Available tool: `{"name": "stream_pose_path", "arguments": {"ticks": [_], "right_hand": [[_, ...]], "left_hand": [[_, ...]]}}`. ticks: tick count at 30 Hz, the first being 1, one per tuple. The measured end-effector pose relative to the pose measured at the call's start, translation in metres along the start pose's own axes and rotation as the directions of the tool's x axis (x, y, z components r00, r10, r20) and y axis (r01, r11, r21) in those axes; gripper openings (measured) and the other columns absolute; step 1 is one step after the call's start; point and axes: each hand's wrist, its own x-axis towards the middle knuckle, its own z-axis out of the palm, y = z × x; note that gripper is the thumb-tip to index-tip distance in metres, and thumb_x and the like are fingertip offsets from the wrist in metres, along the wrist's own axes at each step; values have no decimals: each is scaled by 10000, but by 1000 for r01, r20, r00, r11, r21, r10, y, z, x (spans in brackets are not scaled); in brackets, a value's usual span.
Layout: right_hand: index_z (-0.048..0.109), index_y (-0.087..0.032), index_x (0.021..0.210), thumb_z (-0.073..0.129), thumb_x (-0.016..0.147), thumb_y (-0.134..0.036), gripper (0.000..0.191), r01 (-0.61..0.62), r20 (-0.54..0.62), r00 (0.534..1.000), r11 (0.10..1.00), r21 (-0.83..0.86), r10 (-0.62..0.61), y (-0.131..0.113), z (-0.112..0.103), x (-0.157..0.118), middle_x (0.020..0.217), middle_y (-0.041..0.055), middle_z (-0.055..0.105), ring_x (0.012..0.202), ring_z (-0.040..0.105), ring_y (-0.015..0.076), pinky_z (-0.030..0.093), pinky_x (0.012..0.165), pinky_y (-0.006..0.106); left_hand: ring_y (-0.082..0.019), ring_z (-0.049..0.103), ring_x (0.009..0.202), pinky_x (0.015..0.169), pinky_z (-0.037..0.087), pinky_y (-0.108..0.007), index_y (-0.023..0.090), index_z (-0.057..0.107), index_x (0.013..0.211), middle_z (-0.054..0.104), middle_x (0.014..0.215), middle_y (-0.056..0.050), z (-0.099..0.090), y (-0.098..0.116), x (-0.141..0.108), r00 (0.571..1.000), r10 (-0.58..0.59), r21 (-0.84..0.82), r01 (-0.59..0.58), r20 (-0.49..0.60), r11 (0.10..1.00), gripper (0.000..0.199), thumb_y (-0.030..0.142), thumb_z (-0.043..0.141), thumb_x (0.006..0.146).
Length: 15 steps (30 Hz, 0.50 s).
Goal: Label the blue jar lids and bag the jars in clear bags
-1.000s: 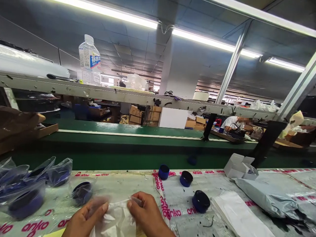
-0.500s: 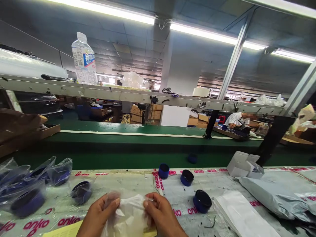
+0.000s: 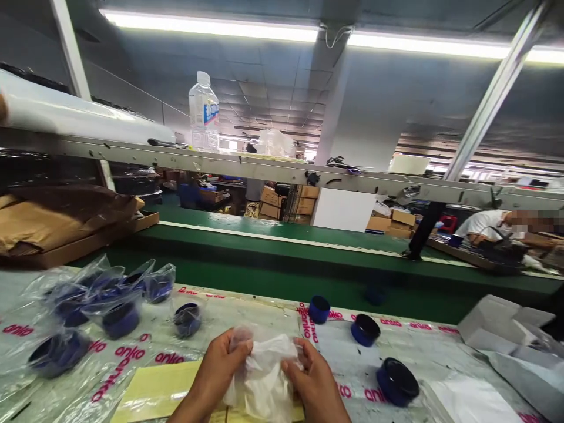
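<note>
Low in the middle of the view, my left hand [image 3: 222, 367] pinches one side of a crumpled, whitish translucent plastic bag [image 3: 267, 376]. My right hand [image 3: 315, 379] grips its other side, fingers closed. Under the wrists lies a yellow sheet [image 3: 154, 390]. To the right of my hands stand three dark blue round caps without wrapping: a far one [image 3: 319, 309], a middle one [image 3: 365, 330] and a near one [image 3: 398, 382]. Left of my left hand is a blue cap in a clear bag [image 3: 187, 320], with several more bagged caps [image 3: 121, 317] heaped beyond it.
A green conveyor belt [image 3: 264, 235] runs behind the table, below a metal shelf [image 3: 264, 170] bearing a plastic bottle [image 3: 204, 114]. White boxes [image 3: 496, 320] and white sheets [image 3: 471, 399] lie at right. A cardboard tray [image 3: 48, 258] sits at left. Across the belt is a person [image 3: 482, 226].
The camera has turned left, so the scene sits further right and more of the bagged caps shows. Both hands still hold the plastic bag.
</note>
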Motion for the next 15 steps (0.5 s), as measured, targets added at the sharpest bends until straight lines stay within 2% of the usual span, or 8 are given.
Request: {"name": "stream_pose_path", "arguments": {"ticks": [3, 5, 7, 8, 10, 12, 13, 15], "right_hand": [[589, -160, 1168, 661, 783, -403, 460, 15, -51, 999, 998, -68, -19, -10, -11, -4, 1110, 120, 739, 1028, 697, 300, 546, 838, 368], [592, -161, 1193, 624, 792, -437, 488, 12, -113, 993, 975, -224, -38, -17, -24, -8, 1168, 123, 728, 1075, 682, 302, 528, 896, 373], [595, -165, 1212, 573, 798, -474, 517, -25, -192, 980, 917, -398, -57, -20, -41, -13, 1206, 117, 718, 1109, 668, 300, 504, 937, 367], [593, -165, 1219, 552, 794, -497, 541, -64, -236, 970, 884, -463, -53, -19, -49, -15, 1201, 115, 722, 1110, 668, 300, 500, 937, 363], [582, -157, 1241, 513, 790, -542, 597, -132, -304, 952, 839, -528, -42, -17, -66, -19, 1153, 113, 741, 1083, 683, 299, 505, 914, 355], [585, -151, 1242, 508, 783, -564, 622, -171, -344, 938, 818, -549, -35, -12, -78, -23, 1085, 111, 762, 1049, 700, 300, 517, 883, 342], [596, -153, 1230, 520, 774, -569, 621, -186, -359, 933, 813, -552, -30, -9, -83, -26, 1063, 109, 768, 1044, 705, 303, 524, 869, 334], [615, -155, 1204, 539, 755, -577, 621, -212, -390, 921, 819, -533, -16, -4, -87, -30, 1061, 111, 770, 1042, 708, 309, 540, 834, 320]], "left_hand": [[-305, 706, 921, 810, 548, -378, 137, 690, 1068, 757, 949, -103, 5, 0, 2, 1000, 7, 107, -7, 6, 994, 533, 581, 681, 772], [-313, 703, 982, 868, 551, -428, 144, 630, 1218, 736, 1093, -133, 8, 0, -3, 997, 50, 280, -33, -53, 960, 588, 581, 601, 825], [-328, 643, 1161, 1007, 499, -496, 178, 554, 1354, 647, 1320, -151, 11, 2, -11, 985, 165, 533, -115, -47, 838, 611, 513, 585, 844], [-344, 567, 1276, 1097, 427, -537, 203, 535, 1392, 576, 1425, -143, 12, 3, -16, 978, 206, 652, -168, 19, 739, 648, 475, 632, 812], [-382, 363, 1447, 1219, 218, -599, 232, 511, 1440, 431, 1561, -122, 15, 5, -25, 966, 155, 800, -260, 209, 541, 828, 388, 773, 670], [-414, 266, 1485, 1239, 118, -619, 216, 474, 1478, 373, 1593, -134, 18, 8, -30, 953, 13, 863, -279, 302, 422, 1017, 313, 854, 540], [-418, 288, 1473, 1236, 146, -615, 204, 455, 1491, 386, 1584, -144, 19, 9, -32, 950, -32, 878, -275, 312, 392, 1049, 302, 864, 530], [-389, 400, 1408, 1216, 259, -568, 199, 486, 1468, 495, 1505, -142, 20, 9, -32, 938, -34, 877, -309, 344, 368, 956, 321, 847, 592]]}}
